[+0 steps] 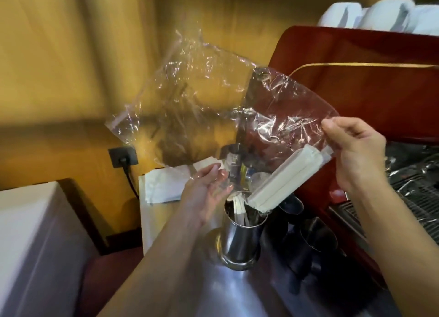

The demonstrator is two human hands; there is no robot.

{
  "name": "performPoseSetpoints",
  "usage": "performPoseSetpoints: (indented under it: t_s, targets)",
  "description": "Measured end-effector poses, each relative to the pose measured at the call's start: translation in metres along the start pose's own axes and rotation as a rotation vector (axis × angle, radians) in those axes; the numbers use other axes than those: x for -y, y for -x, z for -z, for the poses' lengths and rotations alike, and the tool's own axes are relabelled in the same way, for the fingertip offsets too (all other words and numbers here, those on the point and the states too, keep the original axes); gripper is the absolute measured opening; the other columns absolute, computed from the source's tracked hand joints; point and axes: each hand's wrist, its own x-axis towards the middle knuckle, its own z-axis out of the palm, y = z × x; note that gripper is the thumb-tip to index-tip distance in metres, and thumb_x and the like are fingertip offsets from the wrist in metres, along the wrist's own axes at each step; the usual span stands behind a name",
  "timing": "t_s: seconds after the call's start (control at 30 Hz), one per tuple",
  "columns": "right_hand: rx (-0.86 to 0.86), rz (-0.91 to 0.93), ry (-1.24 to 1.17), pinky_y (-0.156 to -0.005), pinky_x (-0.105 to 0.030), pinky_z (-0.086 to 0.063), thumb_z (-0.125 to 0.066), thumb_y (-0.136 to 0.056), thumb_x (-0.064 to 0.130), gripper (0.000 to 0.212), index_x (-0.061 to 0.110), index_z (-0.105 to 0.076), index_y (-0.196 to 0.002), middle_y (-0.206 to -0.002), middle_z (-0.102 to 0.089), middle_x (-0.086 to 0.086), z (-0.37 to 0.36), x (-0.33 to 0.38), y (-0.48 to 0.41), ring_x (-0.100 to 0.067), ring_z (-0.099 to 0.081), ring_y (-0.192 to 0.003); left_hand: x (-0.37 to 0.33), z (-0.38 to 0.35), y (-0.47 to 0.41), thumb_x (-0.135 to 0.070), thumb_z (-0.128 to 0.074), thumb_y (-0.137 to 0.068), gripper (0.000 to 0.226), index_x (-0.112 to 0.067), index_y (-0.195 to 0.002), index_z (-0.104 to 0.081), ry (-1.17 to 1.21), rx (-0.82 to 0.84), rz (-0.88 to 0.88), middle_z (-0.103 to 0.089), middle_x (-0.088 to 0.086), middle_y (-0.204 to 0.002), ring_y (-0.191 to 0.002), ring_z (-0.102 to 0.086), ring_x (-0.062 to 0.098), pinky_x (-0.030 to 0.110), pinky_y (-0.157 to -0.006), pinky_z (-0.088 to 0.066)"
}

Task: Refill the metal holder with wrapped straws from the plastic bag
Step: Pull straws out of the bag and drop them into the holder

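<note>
- The metal holder (241, 236), a shiny steel cup, stands upright on the steel counter (237, 293); I judge it stiff and steady, needing no hand while straws drop in. One holder; a few wrapped straws, too blurred to count, already lean inside it.
- Just right of the holder stand two dark cups (316, 238), close enough to be knocked.
- Directly above the holder's mouth hangs the bundle of wrapped straws (282, 181), white paper sleeves, slanting down with the lower end almost at the rim. Four or so show; exact number unclear. Light and thin, they likely bend or scatter if loosed high.
- The left hand (209, 188), just up-left of the holder, is spread with palm up, touching the bag's lower edge rather than clamping it; whether it pinches the film I cannot tell.
- The right hand (356, 150), up-right of the holder, pinches the clear plastic bag (202, 102) at the corner by the straws' upper ends. One bag: limp, slick, crinkly, best held at edges.
- Behind the holder lie white paper napkins (166, 186); right of it rises a red espresso machine (368, 79).
</note>
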Motion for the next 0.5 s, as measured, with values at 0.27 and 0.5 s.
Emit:
performPoseSetpoints:
  t_s: [0.27,0.5]
  targets:
    - [0.015,0.018,0.132,-0.053,-0.016,-0.049,-0.072,-0.076,0.008,0.019,0.023,-0.069,-0.064,-0.064,-0.069,0.009,-0.008,0.005,-0.002,-0.004,-0.061,-0.057,0.012,0.011,0.000,-0.004,-0.058,-0.086,0.014,-0.007,-0.099,-0.057,0.003,-0.018,0.106,-0.070,0.010,-0.095,-0.095,-0.066,0.023,0.047,-0.104,-0.041]
    - [-0.011,0.057,0.144,-0.056,-0.021,-0.052,-0.074,-0.074,0.010,0.018,0.023,-0.067,-0.063,-0.063,-0.068,0.008,-0.013,0.021,-0.015,-0.009,-0.062,-0.058,0.016,0.006,0.012,-0.013,-0.067,-0.073,0.033,-0.005,-0.104,-0.059,-0.230,0.077,-0.025,-0.072,0.009,-0.098,-0.098,-0.068,0.024,0.036,-0.096,-0.049]
